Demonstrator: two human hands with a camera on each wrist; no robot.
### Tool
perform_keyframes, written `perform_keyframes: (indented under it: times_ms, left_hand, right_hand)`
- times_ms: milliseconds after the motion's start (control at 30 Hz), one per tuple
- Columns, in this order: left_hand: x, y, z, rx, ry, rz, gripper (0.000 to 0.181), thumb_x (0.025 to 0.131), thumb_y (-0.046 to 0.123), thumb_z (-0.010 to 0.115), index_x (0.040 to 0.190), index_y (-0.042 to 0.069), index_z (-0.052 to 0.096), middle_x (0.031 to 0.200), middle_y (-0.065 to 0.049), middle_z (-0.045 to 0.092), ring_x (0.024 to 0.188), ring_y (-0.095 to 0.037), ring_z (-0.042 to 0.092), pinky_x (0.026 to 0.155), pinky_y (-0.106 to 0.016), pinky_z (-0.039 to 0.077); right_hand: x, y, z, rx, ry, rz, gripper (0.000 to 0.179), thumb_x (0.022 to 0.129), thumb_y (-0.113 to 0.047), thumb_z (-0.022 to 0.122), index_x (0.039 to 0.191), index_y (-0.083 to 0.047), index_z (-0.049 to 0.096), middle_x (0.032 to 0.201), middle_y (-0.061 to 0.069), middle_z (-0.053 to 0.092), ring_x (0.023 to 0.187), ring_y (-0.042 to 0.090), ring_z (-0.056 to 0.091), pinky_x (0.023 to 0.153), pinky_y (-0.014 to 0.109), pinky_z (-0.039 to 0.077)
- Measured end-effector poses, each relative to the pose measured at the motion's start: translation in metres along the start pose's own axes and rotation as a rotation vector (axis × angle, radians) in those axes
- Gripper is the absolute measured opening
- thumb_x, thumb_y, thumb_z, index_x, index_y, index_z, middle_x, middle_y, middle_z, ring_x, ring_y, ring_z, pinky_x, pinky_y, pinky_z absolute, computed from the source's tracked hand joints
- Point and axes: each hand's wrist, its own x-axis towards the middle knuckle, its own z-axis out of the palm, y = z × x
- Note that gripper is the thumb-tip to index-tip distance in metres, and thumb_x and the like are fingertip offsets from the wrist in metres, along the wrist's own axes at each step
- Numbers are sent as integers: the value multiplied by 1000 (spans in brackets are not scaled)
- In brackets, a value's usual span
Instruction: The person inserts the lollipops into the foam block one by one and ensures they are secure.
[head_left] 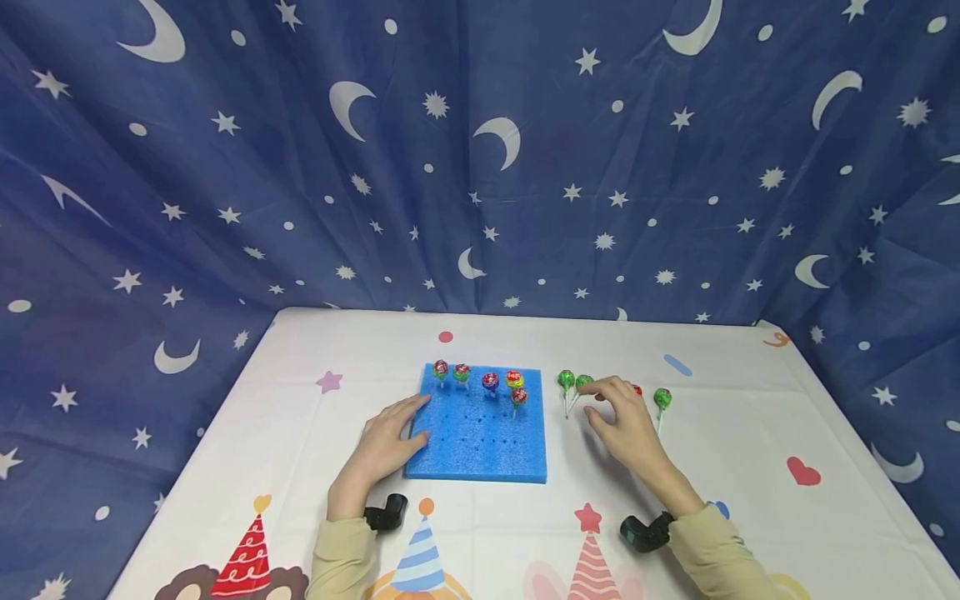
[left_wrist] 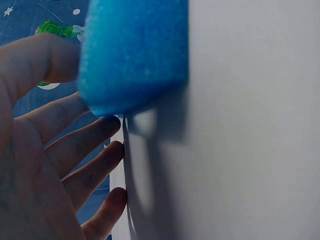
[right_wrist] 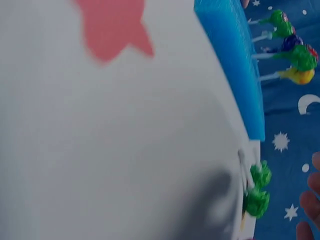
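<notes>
Several wrapped lollipops stand upright by their sticks in a blue foam board (head_left: 480,460): a blue one (head_left: 490,382), a yellow one (head_left: 514,378) and red-and-green ones (head_left: 519,397). At the board's left edge rests my left hand (head_left: 384,443), its fingers spread and the thumb over the top. My right hand (head_left: 628,427) hovers right of the board, thumb and index finger apart, with nothing seen between them. Its fingertips are nearest a green lollipop (head_left: 583,381) lying beside another green lollipop (head_left: 566,379). A red lollipop (head_left: 637,389) is mostly hidden behind this hand.
One more green lollipop (head_left: 663,397) lies right of the right hand. Small holes dot the board's top. A printed white cloth (head_left: 225,467) covers the table, and a blue curtain (head_left: 480,183) with moons and stars hangs behind it.
</notes>
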Motion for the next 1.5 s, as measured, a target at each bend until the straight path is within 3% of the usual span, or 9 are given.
perform_keyframes:
  times_ms: [267, 567, 833, 1267, 1500]
  left_hand:
    - [-1, -1, 0, 6, 5, 6, 58, 89, 21, 62, 143, 13, 46, 150, -14, 44, 142, -37, 33, 113, -63, 23]
    - [-1, 0, 0, 1, -1, 3, 58, 89, 22, 62, 144, 13, 46, 150, -14, 43, 142, -37, 33, 113, -63, 23]
    - [-1, -1, 1, -3, 2, 1, 57, 89, 22, 62, 143, 13, 46, 150, -14, 44, 142, -37, 33, 113, -63, 23]
    - [-1, -2, 1, 1, 5, 2, 57, 89, 22, 61, 143, 13, 46, 150, -14, 44, 142, -37, 34, 112, -64, 23]
    - [0, -2, 1, -5, 7, 4, 57, 89, 23, 62, 143, 13, 46, 150, -14, 44, 142, -36, 34, 113, -63, 23]
  right_hand:
    - [-8, 20, -16, -52, -5, 10, 29, 77, 5, 70, 104, -7, 68, 96, 9, 66, 83, 23, 53, 73, 29, 36]
    - [-14, 36, -30, -84, -18, 68, 29, 79, 3, 68, 107, -6, 68, 100, 10, 66, 92, 26, 54, 76, 33, 30]
    - [-17, 48, -40, -135, -38, 88, 32, 79, 1, 70, 111, -5, 66, 105, 12, 66, 93, 27, 57, 75, 34, 33]
    - [-16, 72, -60, -160, -84, 122, 34, 81, 1, 67, 115, -3, 62, 112, 17, 62, 98, 33, 54, 80, 46, 35]
    - [-14, 89, -65, -169, -84, 158, 35, 81, 0, 66, 116, -2, 61, 107, 20, 62, 96, 36, 55, 79, 52, 38]
